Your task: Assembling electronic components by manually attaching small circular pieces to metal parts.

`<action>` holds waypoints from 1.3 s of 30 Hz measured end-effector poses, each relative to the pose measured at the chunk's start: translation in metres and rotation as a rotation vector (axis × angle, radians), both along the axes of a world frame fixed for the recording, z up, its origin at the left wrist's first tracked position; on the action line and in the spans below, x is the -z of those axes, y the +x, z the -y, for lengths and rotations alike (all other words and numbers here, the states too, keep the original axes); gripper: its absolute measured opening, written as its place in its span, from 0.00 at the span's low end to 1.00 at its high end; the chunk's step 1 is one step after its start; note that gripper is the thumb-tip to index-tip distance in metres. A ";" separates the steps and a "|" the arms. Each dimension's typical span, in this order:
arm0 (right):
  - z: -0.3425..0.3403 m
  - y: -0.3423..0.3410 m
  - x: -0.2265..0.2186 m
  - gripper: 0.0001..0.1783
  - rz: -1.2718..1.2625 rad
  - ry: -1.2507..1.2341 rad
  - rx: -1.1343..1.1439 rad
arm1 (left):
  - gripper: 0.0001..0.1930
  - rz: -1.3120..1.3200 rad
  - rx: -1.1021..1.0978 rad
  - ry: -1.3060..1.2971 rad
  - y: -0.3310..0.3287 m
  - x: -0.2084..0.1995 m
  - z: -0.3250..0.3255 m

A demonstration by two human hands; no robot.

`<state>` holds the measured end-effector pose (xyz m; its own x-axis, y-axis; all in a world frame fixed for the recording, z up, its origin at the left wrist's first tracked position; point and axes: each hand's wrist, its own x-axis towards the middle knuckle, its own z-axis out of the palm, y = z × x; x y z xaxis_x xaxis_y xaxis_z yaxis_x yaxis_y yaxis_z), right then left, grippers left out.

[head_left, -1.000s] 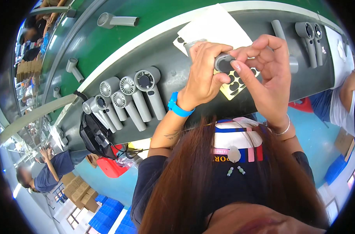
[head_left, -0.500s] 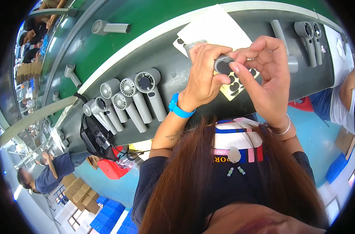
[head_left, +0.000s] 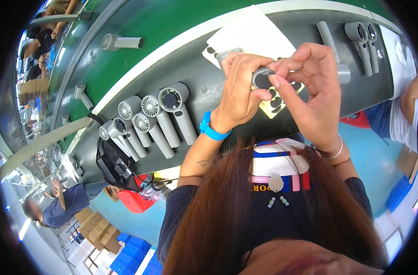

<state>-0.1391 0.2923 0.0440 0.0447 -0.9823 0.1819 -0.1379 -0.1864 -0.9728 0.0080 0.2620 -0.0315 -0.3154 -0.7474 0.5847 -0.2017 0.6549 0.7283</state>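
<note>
My left hand [head_left: 240, 89], a blue band at its wrist, is wrapped round a grey handheld fan [head_left: 230, 54]. Most of the fan is hidden by the hand. Its dark oval end face [head_left: 262, 78] points toward my right hand [head_left: 312, 85]. There the right thumb tip touches the rim of that face, with the forefinger curled close by. Whether anything thin lies between these fingertips cannot be made out. Below the hands, partly covered, lies a yellow sheet [head_left: 269, 111] with black oval stickers. White paper [head_left: 252, 32] lies behind them on the dark worktop.
Several grey handheld fans [head_left: 172, 98] stand in a group on the left of the worktop, beside a black bag [head_left: 111, 160]. More fans [head_left: 358, 34] lie at the right. Beyond the worktop edge, a green belt [head_left: 140, 20] carries other fans. A red stool [head_left: 134, 200] stands lower left.
The right thumb has shifted slightly at the dark end face; both hands keep nearly the same place. On the green belt the fans have moved a little to the left.
</note>
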 end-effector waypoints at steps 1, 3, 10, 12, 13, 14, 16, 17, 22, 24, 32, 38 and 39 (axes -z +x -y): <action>0.000 0.000 -0.001 0.21 -0.001 0.000 0.003 | 0.29 -0.002 0.001 -0.007 0.000 0.000 0.000; -0.001 0.000 -0.002 0.21 -0.008 -0.008 -0.003 | 0.29 -0.003 0.003 -0.015 0.000 0.001 0.000; -0.002 -0.002 -0.002 0.21 -0.119 -0.041 0.009 | 0.29 0.014 0.024 -0.032 -0.002 0.002 0.001; -0.004 -0.001 -0.004 0.21 -0.143 -0.035 0.020 | 0.29 0.018 0.026 -0.035 -0.002 0.002 0.000; -0.004 -0.001 -0.004 0.21 -0.140 -0.035 0.020 | 0.29 0.024 0.019 -0.035 -0.002 0.003 -0.001; -0.005 -0.001 -0.004 0.21 -0.174 -0.045 0.023 | 0.29 0.030 0.013 -0.035 -0.002 0.004 -0.001; -0.006 -0.004 -0.006 0.21 -0.214 -0.057 0.035 | 0.28 0.025 0.028 -0.030 -0.003 0.004 0.000; -0.008 -0.007 -0.008 0.21 -0.362 -0.132 0.033 | 0.28 0.023 0.038 -0.024 -0.004 0.004 0.000; -0.014 -0.010 -0.021 0.20 -0.737 -0.304 0.059 | 0.24 0.060 0.029 -0.043 -0.005 0.005 0.002; -0.016 -0.013 -0.028 0.21 -0.848 -0.270 -0.008 | 0.23 0.065 0.028 -0.058 -0.007 0.004 0.002; -0.007 -0.012 -0.013 0.20 -0.817 -0.214 0.047 | 0.27 -0.197 0.038 0.180 0.016 0.006 0.000; -0.004 -0.016 -0.003 0.18 -0.841 -0.209 0.028 | 0.29 -0.353 0.067 0.273 0.018 -0.002 0.001; -0.003 -0.015 -0.001 0.17 -0.833 -0.210 0.016 | 0.25 -0.349 0.073 0.263 0.020 -0.003 0.001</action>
